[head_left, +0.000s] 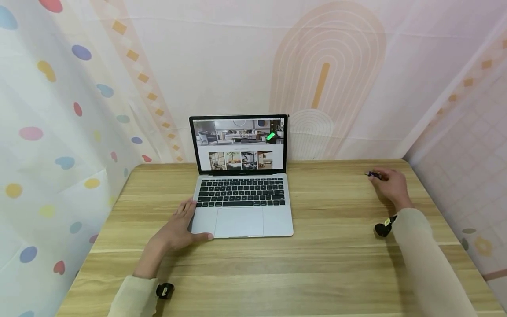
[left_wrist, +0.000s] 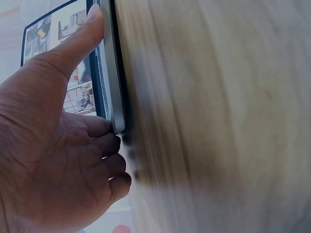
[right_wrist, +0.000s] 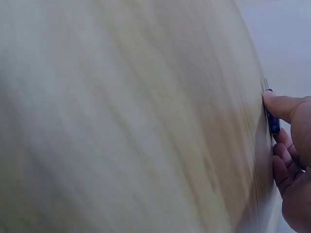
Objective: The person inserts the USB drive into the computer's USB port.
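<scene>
An open silver laptop (head_left: 239, 222) stands on the wooden table with its screen (head_left: 240, 143) lit, showing a page of furniture pictures. My left hand (head_left: 180, 230) holds the laptop's front left corner. Its thumb lies at the front edge, and the other fingers are against the left side; in the left wrist view those fingers (left_wrist: 116, 165) look curled. Far to the right, my right hand (head_left: 392, 185) pinches a small dark-blue USB stick (right_wrist: 273, 119) with a silver end, between thumb and fingers. The stick is at the tabletop near the back right.
The wooden tabletop (head_left: 253, 277) extends around the laptop, with its back edge against a patterned curtain (head_left: 222, 66). More patterned cloth (head_left: 47, 145) hangs at the left side and also at the right. Black wrist cameras (head_left: 164, 290) sit below both forearms.
</scene>
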The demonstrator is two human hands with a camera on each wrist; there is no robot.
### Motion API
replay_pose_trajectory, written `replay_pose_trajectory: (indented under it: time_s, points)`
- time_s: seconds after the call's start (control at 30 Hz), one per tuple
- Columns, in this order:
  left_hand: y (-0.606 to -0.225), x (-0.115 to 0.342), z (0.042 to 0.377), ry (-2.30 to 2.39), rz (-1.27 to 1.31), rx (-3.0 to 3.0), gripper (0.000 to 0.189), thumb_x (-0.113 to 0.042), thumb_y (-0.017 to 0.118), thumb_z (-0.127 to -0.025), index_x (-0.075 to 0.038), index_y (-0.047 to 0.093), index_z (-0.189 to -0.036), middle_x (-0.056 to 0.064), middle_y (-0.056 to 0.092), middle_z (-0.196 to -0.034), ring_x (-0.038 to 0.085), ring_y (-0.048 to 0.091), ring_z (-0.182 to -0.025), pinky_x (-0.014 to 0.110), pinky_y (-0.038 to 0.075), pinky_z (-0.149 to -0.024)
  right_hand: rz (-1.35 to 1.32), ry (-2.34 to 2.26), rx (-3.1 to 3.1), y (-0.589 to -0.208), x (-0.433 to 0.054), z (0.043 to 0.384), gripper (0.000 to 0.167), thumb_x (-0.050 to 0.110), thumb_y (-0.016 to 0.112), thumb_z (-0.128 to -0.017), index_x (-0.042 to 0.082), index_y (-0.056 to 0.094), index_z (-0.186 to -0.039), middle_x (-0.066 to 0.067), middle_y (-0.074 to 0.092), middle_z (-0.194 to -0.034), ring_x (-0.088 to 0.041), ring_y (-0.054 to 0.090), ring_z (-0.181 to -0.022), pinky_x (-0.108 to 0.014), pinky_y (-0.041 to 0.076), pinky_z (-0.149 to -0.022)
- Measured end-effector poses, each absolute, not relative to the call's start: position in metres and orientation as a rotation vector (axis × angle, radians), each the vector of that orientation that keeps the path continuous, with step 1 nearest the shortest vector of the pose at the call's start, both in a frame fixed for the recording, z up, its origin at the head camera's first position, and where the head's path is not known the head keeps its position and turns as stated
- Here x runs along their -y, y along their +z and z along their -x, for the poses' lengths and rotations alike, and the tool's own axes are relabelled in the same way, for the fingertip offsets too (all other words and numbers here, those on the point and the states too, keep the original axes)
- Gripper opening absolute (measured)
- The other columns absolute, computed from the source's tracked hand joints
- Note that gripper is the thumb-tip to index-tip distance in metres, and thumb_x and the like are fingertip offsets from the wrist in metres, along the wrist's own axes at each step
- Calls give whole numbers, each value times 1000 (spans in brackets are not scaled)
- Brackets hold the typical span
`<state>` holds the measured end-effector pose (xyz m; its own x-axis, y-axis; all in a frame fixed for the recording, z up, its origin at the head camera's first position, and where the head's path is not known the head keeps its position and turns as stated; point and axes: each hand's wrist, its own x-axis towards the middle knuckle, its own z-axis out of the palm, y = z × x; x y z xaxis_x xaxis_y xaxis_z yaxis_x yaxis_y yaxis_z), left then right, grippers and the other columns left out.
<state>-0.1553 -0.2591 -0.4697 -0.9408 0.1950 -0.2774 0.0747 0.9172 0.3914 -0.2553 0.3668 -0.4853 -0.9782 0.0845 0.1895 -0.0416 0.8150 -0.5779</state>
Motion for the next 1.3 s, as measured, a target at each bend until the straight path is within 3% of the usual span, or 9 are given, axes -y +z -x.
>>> replay_pose_trajectory:
  time_s: [0.13,0.33,0.63,0.8,1.13,1.3]
  points:
    - [-470,258,155,552,-194,-2762,132,-73,75,-77,3,9,-163,25,4,-172,48,2,-158,67,18,-124,46,875,2775,-487,-365,256,33,18,64,-102,-5,68,-125,-30,66,-105,-35,54,-91,-35,38,-74]
    - [-471,258,155,549,-197,-2767,131,-71,75,-78,4,9,-162,25,5,-172,48,3,-158,67,18,-124,78,892,2774,-488,-364,256,35,19,62,-103,-6,67,-126,-32,64,-112,-40,55,-99,-37,39,-78]
    - [-470,257,155,549,-198,-2765,131,-71,75,-78,4,10,-162,25,6,-171,48,5,-158,67,21,-124,65,871,2790,-487,-365,254,35,19,63,-103,-8,67,-124,-35,62,-120,-47,57,-107,-57,46,-89]
    - [-470,258,155,552,-203,-2764,132,-72,75,-78,4,9,-162,25,5,-171,49,4,-157,68,19,-123,67,879,2804,-487,-363,250,36,19,62,-103,-8,66,-126,-35,60,-122,-48,58,-108,-62,48,-92]
    - [-467,258,154,555,-203,-2764,132,-72,75,-78,4,9,-162,26,5,-171,49,3,-157,68,18,-123,25,855,2769,-486,-354,245,32,18,66,-101,-6,70,-122,-31,65,-109,-43,62,-98,-49,50,-81]
    - [-468,258,154,551,-200,-2760,131,-72,75,-78,4,9,-163,26,5,-171,49,3,-158,68,18,-124,9,856,2772,-488,-353,243,32,18,65,-102,-5,70,-124,-31,66,-110,-43,62,-99,-53,51,-82]
